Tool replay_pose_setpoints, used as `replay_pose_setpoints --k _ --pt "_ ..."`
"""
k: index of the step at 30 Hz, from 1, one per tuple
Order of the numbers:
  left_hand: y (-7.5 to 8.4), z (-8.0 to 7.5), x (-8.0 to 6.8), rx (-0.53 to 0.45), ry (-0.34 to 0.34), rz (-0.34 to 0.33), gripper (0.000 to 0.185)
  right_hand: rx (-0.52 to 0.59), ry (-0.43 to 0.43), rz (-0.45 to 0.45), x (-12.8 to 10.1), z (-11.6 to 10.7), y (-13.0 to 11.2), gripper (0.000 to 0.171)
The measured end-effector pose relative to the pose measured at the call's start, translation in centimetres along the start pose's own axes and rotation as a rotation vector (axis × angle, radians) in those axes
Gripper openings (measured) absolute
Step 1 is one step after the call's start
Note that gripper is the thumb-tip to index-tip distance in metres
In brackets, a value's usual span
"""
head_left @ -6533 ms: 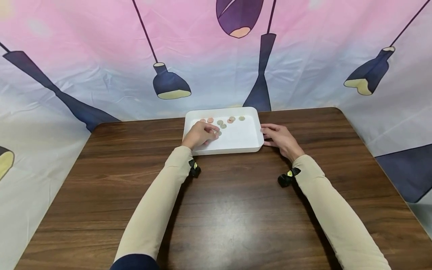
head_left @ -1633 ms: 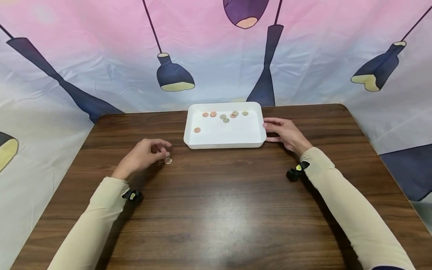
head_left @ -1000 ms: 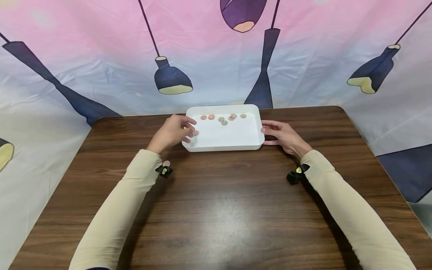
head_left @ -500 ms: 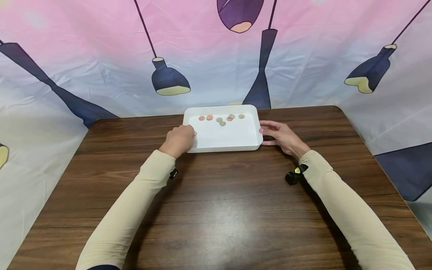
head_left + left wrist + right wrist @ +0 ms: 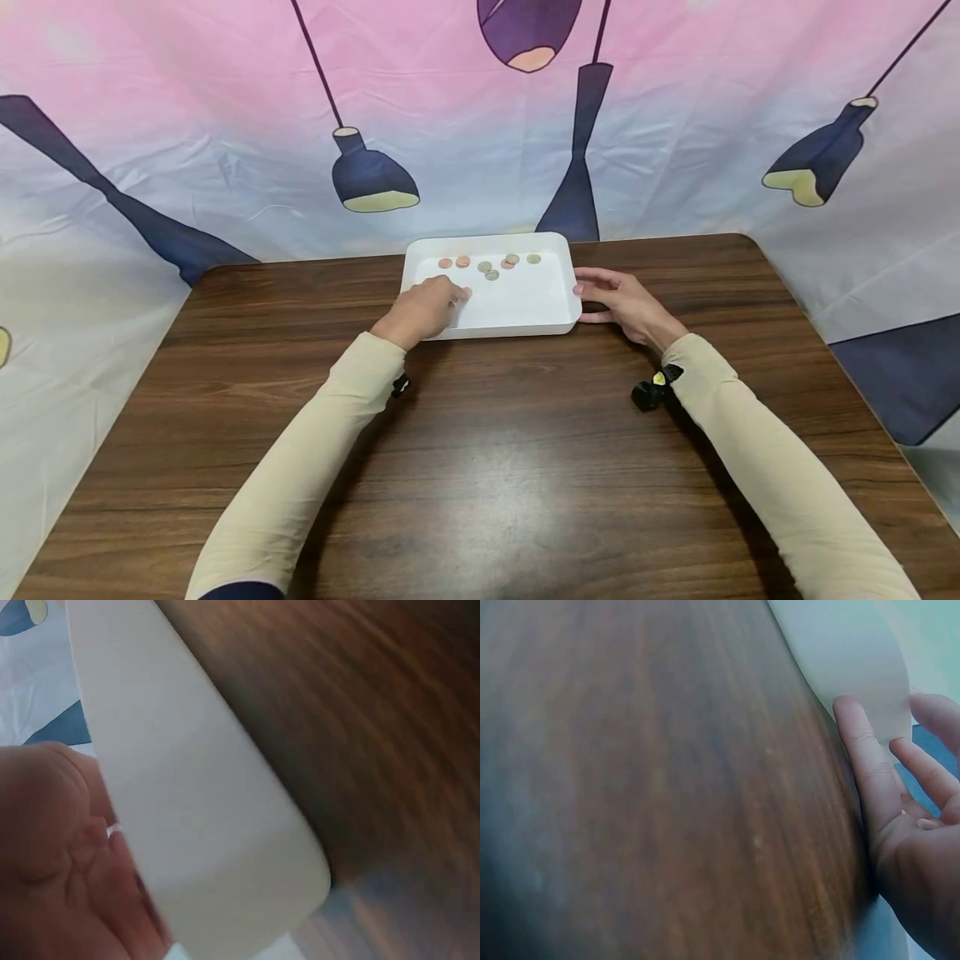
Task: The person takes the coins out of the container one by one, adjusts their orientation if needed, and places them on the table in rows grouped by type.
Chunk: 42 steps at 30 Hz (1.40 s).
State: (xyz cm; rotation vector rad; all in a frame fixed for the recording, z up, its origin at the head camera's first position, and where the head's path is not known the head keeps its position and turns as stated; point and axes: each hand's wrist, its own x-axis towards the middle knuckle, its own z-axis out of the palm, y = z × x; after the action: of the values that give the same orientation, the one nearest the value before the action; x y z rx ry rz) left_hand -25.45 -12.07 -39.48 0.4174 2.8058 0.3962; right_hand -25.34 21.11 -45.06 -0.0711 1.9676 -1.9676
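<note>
Reaching into the white tray (image 5: 525, 304) on the table (image 5: 480, 467), my left hand (image 5: 422, 308) curls over it; a pinched coin I cannot see. My right hand (image 5: 626, 304) presses flat against its side. Coins (image 5: 487, 265) look thin, slippery; grab edges.

The left hand (image 5: 422, 308) hides its fingers' tips and whatever they touch inside the tray (image 5: 525, 321).

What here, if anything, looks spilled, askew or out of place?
Nothing stands out. The white tray sits flat on the table, coins lie inside along its far edge, the left hand reaches in, and the right hand steadies its side.
</note>
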Motion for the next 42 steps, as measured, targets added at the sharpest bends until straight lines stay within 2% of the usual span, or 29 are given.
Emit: replay_pose_setpoints --k 5,9,17,20,25,29,42 --pt "-0.4 0.5 1.0 -0.178 -0.040 0.086 0.054 0.001 0.006 0.004 0.1 0.0 0.0 0.056" --pt "-1.1 0.8 1.5 -0.316 -0.014 0.117 0.057 0.004 0.008 0.007 0.2 -0.1 0.1 0.056" --pt "-1.8 1.3 2.6 -0.494 0.177 0.031 0.030 0.008 0.008 0.010 0.2 -0.1 0.0 0.056" --pt "-1.8 1.6 2.9 -0.580 0.188 0.005 0.027 0.008 0.003 0.013 0.1 -0.1 0.0 0.057" --pt "-1.3 1.6 3.3 -0.708 0.147 -0.027 0.028 0.007 0.002 0.012 0.1 -0.2 0.0 0.057" --pt "-1.1 1.7 3.6 -0.716 0.139 -0.046 0.028 0.004 0.001 0.010 0.2 -0.1 0.1 0.057" --pt "-0.5 2.3 3.8 -0.604 0.160 -0.084 0.019 -0.020 -0.013 0.000 0.0 -0.2 0.1 0.059"
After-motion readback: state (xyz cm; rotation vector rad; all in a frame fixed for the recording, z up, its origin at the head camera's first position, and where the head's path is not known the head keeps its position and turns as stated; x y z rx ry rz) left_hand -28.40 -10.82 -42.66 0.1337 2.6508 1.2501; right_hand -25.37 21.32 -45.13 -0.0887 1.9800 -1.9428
